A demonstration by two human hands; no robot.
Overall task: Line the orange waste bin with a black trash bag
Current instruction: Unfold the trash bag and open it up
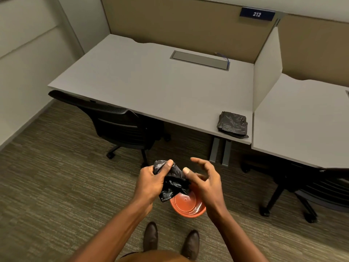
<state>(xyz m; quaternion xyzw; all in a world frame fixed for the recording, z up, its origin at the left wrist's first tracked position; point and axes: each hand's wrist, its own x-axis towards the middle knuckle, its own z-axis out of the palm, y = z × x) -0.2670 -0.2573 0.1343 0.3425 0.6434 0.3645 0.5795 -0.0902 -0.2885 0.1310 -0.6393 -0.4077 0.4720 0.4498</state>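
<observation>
An orange waste bin (187,206) stands on the carpet just in front of my shoes, its inside bare. Above its rim I hold a crumpled black trash bag (173,183). My left hand (151,181) is shut on the bag's upper left part, thumb pressed on top. My right hand (204,179) is beside the bag with fingers spread and curled; its thumb touches the bag's right edge, and whether it grips the plastic I cannot tell. The hands and bag hide the bin's far rim.
A grey desk (151,82) stands ahead with a stack of folded black bags (233,124) near its front right corner. A black office chair (120,125) is tucked under it at left; another chair (309,188) sits at right under a second desk (302,120).
</observation>
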